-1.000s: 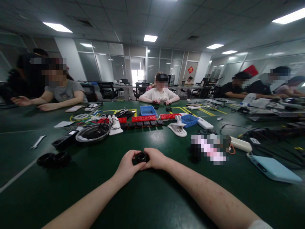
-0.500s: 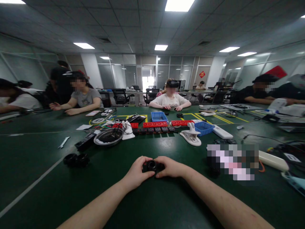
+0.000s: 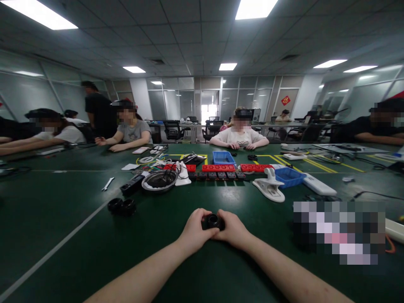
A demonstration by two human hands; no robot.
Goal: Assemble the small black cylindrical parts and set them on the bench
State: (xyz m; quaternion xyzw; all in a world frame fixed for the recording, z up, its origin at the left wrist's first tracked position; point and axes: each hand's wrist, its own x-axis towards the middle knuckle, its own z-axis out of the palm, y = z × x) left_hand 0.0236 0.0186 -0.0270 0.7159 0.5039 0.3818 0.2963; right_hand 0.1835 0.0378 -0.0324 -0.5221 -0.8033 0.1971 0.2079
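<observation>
Between my two hands is a black round part [image 3: 213,219] with a raised ring and a dark opening facing up. My left hand [image 3: 197,227] grips its left side, the thumb along the near edge. From the right, my right hand [image 3: 232,227] closes on the same part, fingers curled around its far and right sides. The fingers hide much of its outline, so its exact kind is unclear. Two black ring-shaped parts [image 3: 121,206] lie side by side on the green table [image 3: 170,273], left of my hands.
Beyond my hands are a metal bowl [image 3: 160,181], red strips [image 3: 218,168], a white clamp stand [image 3: 269,185] and blue trays [image 3: 224,158]. A wrench [image 3: 108,184] lies at left. A blurred-out patch [image 3: 339,233] covers things at right. Co-workers sit around the table.
The camera view has turned left, so the table things appear farther right. Both hands still hold the black round part, with my right hand now drawn closer around it.
</observation>
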